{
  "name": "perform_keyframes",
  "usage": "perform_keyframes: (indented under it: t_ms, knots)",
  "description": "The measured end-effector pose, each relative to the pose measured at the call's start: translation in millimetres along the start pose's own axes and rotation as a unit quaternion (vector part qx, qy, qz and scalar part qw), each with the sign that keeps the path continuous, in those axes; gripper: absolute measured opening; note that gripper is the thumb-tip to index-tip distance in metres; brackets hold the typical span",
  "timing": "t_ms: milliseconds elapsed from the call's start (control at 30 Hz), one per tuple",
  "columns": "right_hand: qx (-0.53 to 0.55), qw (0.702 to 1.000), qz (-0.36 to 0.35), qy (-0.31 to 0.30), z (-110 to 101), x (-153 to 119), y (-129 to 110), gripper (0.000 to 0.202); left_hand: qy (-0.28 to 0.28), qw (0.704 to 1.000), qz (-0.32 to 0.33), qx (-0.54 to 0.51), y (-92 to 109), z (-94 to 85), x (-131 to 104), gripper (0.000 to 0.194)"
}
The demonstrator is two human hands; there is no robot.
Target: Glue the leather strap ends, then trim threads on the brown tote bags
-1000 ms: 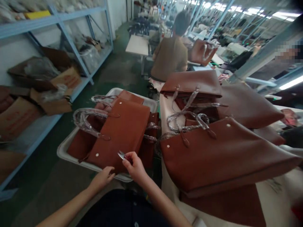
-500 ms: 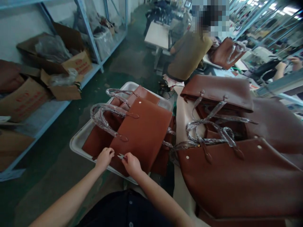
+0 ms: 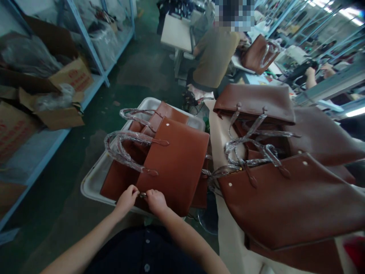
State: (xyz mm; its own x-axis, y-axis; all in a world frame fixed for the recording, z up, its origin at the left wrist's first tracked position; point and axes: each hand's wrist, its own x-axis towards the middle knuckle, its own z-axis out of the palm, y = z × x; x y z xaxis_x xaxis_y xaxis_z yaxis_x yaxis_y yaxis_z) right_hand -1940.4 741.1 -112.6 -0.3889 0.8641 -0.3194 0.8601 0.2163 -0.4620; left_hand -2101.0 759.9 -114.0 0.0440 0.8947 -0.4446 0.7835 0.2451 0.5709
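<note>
Right there, the brown bag [image 3: 178, 160] lies in the pale bin [image 3: 94, 190], plastic wrap on its handles [image 3: 116, 152]; the right hand [image 3: 156, 201] has its fingers closed around a small metal tool [image 3: 142, 195] at the bag's near corner; the left hand [image 3: 127, 198] pinches just beside it, on what I cannot tell. More brown bags [image 3: 273, 201] lie on the table [image 3: 228, 228] alongside; beyond sits a person [image 3: 215, 57].

Centre: a pale tub [image 3: 88, 189] carries stacked brown bags [image 3: 179, 163] with plastic-wrapped handles. Right: a worktop [image 3: 225, 224] with a beige surface supports several larger brown bags [image 3: 279, 198], overlapping. Left: a blue-framed shelf [image 3: 37, 152] bears open cardboard boxes [image 3: 59, 118] at its lower level.
</note>
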Motion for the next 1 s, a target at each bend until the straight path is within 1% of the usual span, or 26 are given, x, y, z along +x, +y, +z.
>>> perform_keyframes:
  t_ms: [67,100,167,233,267,333,400,433,500,567,633,700,767,833,933,1000]
  knots:
    - [0.001,1.000,-0.002,0.009,-4.0,2.0,-0.9,0.012,0.000,1.000,0.017,0.016,-0.4,-9.6,5.3,0.014]
    - [0.003,1.000,0.001,0.016,-8.7,3.0,-0.1,0.011,0.002,0.999,0.026,0.027,-0.2,-17.7,9.2,0.015]
    - [0.010,0.999,0.013,0.041,-25.7,7.4,5.3,0.010,0.015,0.997,0.049,0.054,3.2,-41.1,20.9,0.017]
    - [0.016,0.996,0.035,0.081,-53.8,18.0,16.9,0.012,0.043,0.992,0.082,0.087,14.6,-71.1,39.3,0.022]
    - [0.017,0.993,0.048,0.103,-71.7,26.2,24.9,0.014,0.062,0.988,0.102,0.103,24.4,-86.5,51.3,0.026]
    - [0.016,0.986,0.076,0.149,-112.3,48.5,44.5,0.018,0.099,0.976,0.145,0.132,53.4,-113.6,81.7,0.036]
    - [0.010,0.978,0.099,0.186,-154.4,76.4,66.3,0.019,0.119,0.962,0.189,0.159,92.6,-131.3,120.6,0.041]
    - [0.006,0.974,0.107,0.200,-174.0,91.4,77.1,0.019,0.121,0.955,0.210,0.172,114.3,-135.9,142.9,0.040]
    - [-0.005,0.969,0.116,0.220,-207.4,121.1,96.8,0.018,0.122,0.943,0.240,0.196,156.8,-137.4,190.8,0.035]
    - [-0.020,0.966,0.120,0.228,-231.3,148.8,112.5,0.016,0.127,0.936,0.246,0.216,191.9,-131.8,238.1,0.034]
    - [-0.037,0.966,0.121,0.224,-245.8,173.1,123.4,0.015,0.124,0.934,0.242,0.233,215.0,-123.8,278.5,0.032]
    - [-0.054,0.968,0.120,0.213,-253.5,193.2,129.5,0.015,0.106,0.933,0.237,0.248,225.8,-117.2,307.7,0.025]
    - [-0.068,0.970,0.118,0.201,-257.7,208.6,132.1,0.016,0.082,0.935,0.229,0.258,227.9,-113.9,325.1,0.020]
    - [-0.077,0.972,0.114,0.192,-261.1,219.2,132.1,0.017,0.064,0.938,0.218,0.262,226.6,-113.6,333.2,0.020]
    - [-0.084,0.974,0.108,0.183,-265.9,229.3,129.7,0.016,0.047,0.945,0.201,0.253,226.0,-115.0,335.3,0.022]
    - [-0.086,0.975,0.106,0.178,-268.0,234.9,128.1,0.013,0.047,0.950,0.193,0.240,227.8,-114.2,334.2,0.023]
